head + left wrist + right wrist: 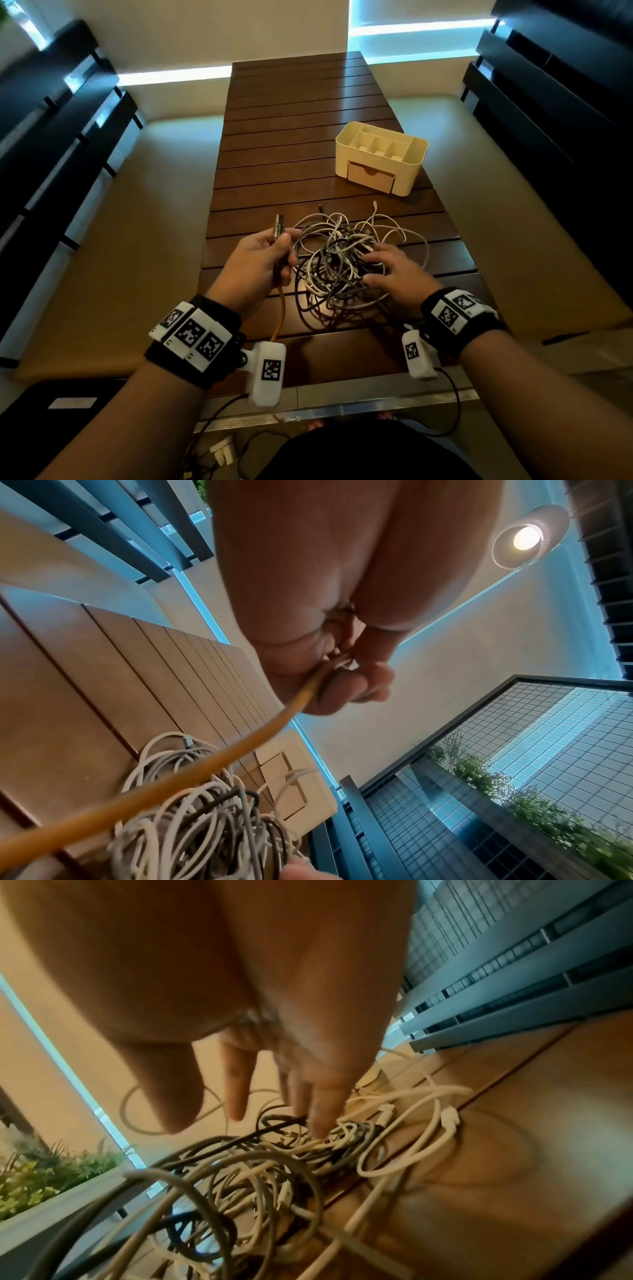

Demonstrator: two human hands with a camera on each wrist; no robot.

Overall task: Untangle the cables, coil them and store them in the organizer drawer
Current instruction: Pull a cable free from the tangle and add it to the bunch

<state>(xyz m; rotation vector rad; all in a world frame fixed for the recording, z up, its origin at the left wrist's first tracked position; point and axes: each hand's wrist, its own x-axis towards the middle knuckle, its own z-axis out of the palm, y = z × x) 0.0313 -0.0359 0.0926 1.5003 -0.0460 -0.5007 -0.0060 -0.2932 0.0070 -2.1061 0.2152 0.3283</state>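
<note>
Though blurred, tangle [346, 263] before organizer [382, 158].

No readable words, brands or numbers appeared in any view; the only signs were black-and-white square coded markers on the white blocks of the black wristbands [193, 337] and on the small white wrist camera housings [267, 371]; these carried patterns, no letters.

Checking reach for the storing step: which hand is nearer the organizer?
Right. The right hand rests on the cable tangle, below the organizer; the left hand holds the orange cable farther left.
</note>
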